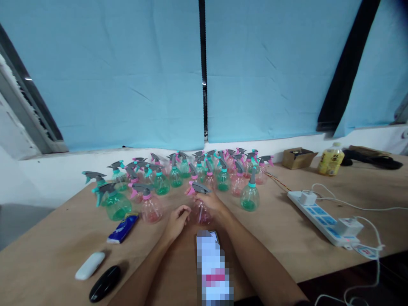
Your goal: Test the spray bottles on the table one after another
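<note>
Now the right hand [213,203] is wrapped around a pink spray bottle [201,209] with a grey trigger head, fingers curled over its neck and shoulder, the bottle standing on the wooden table [287,238] just in front of the person. The left hand [177,221] sits right beside it, fingers loosely curled and half open, fingertips near the bottle's side; whether they touch it I cannot tell.

Behind the hands stands a crowd of spray bottles [178,174], green and pink, packed too tight to count exactly, well over twenty. One green bottle [250,196] stands alone to the right.

To the left lie one blue packet [123,228], one white case [89,265] and one black case [105,283]. To the right, one white power strip [321,217] with two plugs in it, one cardboard box [298,157] and one yellow drink bottle [330,159].
</note>
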`<state>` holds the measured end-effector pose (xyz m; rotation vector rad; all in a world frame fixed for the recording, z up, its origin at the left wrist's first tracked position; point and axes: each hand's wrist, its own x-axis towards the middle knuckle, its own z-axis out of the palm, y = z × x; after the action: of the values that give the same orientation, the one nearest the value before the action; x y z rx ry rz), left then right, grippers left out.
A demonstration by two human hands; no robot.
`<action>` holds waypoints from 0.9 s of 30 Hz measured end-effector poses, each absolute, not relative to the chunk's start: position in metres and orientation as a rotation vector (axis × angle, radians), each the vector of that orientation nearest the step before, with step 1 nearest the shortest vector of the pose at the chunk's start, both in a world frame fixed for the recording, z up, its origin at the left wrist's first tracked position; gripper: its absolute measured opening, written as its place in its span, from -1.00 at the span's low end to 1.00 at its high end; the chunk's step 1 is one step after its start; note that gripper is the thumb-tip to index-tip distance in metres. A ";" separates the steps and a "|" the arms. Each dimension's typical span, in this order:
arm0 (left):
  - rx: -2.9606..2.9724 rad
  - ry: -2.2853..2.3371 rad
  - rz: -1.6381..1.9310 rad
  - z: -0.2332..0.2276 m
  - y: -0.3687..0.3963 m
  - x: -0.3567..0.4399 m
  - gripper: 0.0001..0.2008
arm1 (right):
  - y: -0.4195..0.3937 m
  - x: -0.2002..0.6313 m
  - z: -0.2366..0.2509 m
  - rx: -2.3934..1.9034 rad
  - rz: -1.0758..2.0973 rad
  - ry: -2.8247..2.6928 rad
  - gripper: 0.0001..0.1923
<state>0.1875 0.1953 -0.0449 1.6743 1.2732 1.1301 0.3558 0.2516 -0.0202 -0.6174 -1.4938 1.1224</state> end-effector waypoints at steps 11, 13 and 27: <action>1.747 1.068 1.087 -0.031 0.179 0.191 -0.71 | 0.243 0.346 -0.034 -0.727 0.410 -1.682 -0.80; 1.752 1.059 1.059 -0.034 0.178 0.192 -0.70 | 0.241 0.342 -0.034 -0.794 0.385 -1.736 -0.74; 1.552 1.079 1.095 -0.053 0.196 0.193 -0.55 | 0.244 0.339 -0.031 -0.720 0.599 -1.823 -0.64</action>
<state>0.1926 0.1961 -0.0526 1.5521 1.0789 1.0947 0.3394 0.2443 -0.0311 -0.7197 -1.8227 0.5991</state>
